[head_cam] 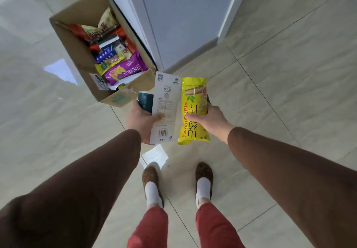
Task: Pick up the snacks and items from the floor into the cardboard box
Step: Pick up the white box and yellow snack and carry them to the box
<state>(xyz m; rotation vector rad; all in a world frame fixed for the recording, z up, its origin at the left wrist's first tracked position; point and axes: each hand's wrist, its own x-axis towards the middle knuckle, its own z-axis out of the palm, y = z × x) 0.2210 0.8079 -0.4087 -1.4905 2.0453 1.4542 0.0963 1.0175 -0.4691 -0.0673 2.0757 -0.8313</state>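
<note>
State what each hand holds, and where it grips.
Left hand: white peeler package, plus a dark teal pack, gripped mid-length. Right hand: yellow snack bag, gripped at its middle.

Floor [289, 73]: glossy polished tile (reflective). Cardboard box [77, 54]: matt brown. Yellow snack bag [193, 112]: shiny plastic. Peeler card [166, 100]: matt paper.

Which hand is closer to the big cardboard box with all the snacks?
The left hand, holding the white peeler package, is just below the open brown cardboard box. The right hand, holding the yellow snack bag, is farther right.
</note>
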